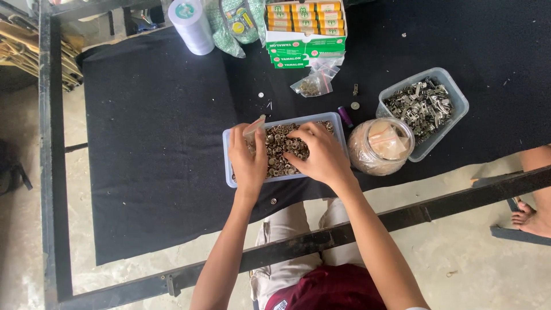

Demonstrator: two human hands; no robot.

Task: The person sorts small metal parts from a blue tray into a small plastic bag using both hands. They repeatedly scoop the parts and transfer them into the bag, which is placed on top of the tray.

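- Head view, looking straight down: both hands are in the shallow clear tub (228, 150) of small brass-coloured rings (279, 150), which sits on the black cloth (155, 143) in front of the person
- Left hand (247, 158) rests at the tub's left end; its fingers are pinched together on a small clear bag (253, 127) that sticks up and away from the wrist; whether anything is in the bag, I cannot tell
- Right hand (321, 155) lies over the middle and right of the heap, fingers curled down and touching the rings; whether a ring is pinched between them is hidden by the knuckles
- The relation that counts: the bag lies to the left of the right hand's fingertips, near but apart, with loose rings between; the tub's long axis runs left to right, so both hands work along it; the right hand is nearer the bulk of the rings
- Just right of the tub stands a round clear jar (380, 146) holding small bags; beyond it is a second clear tub (458, 100) of silvery metal parts
- Further up the cloth: a white spool (192, 26), green boxes (304, 49), and another small bag (313, 85)
- At the right edge, another person's bare foot (531, 218) stays well apart
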